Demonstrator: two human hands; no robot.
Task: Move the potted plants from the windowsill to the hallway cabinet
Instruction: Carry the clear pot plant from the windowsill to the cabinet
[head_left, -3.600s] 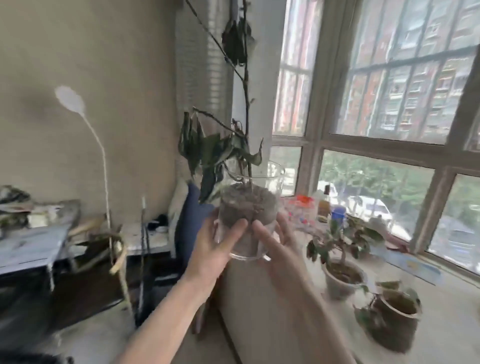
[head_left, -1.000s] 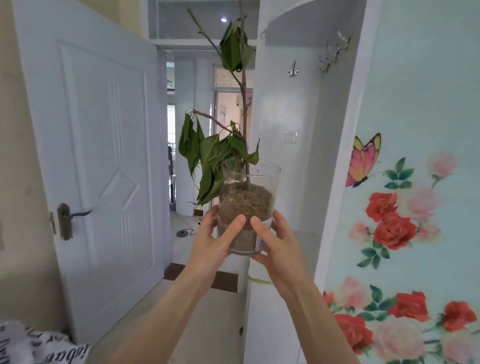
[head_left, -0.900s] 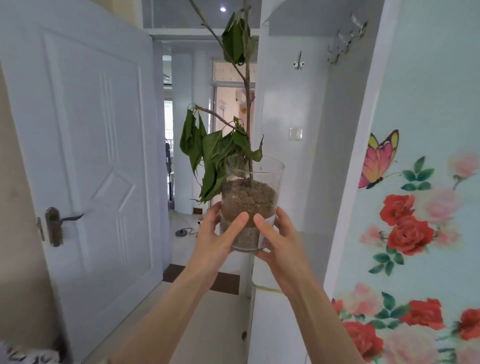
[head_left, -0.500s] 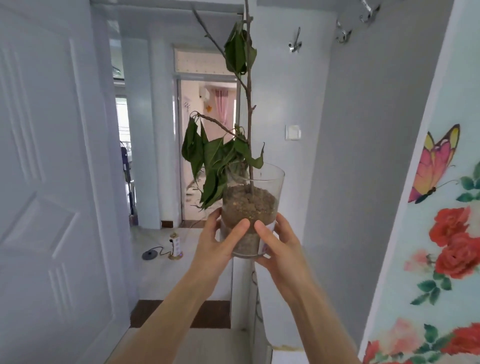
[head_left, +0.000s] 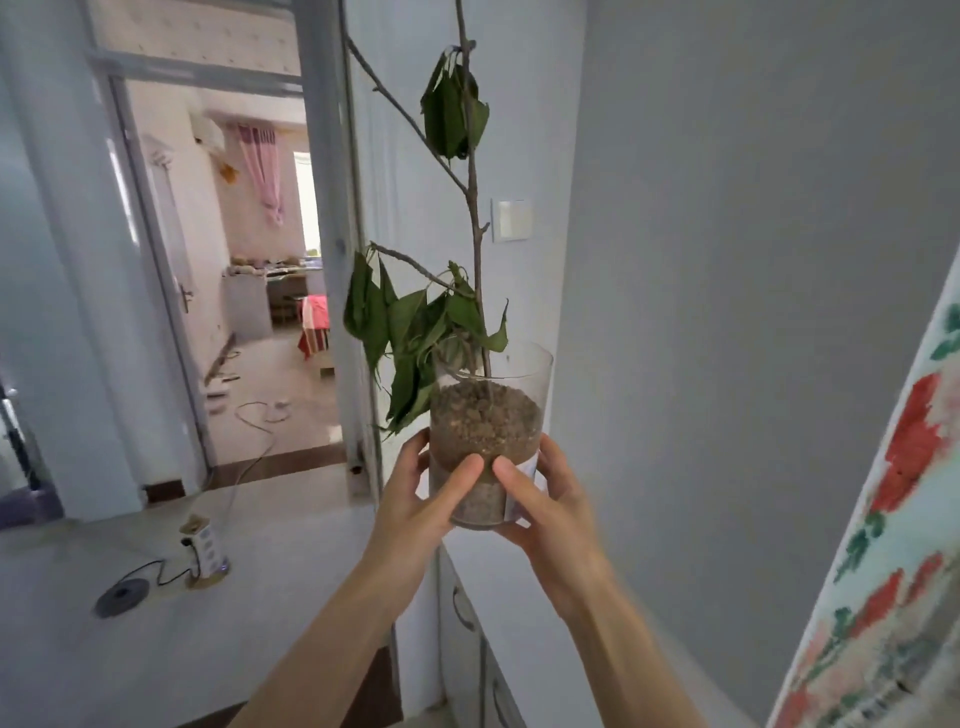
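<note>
One potted plant (head_left: 485, 415), carried in two bare hands above a white cabinet (head_left: 511, 587).

Clear glass pot, filled with brown soil; thin upright stem with drooping green leaves. Left hand (head_left: 421, 501) and right hand (head_left: 545, 501) wrap the lower wall from either side, fingers curled round it, thumbs on the near face, almost meeting. Pot held upright, clear of the cabinet top. Wall switch (head_left: 511, 220) behind; power strip (head_left: 204, 551) on the floor, left.
</note>
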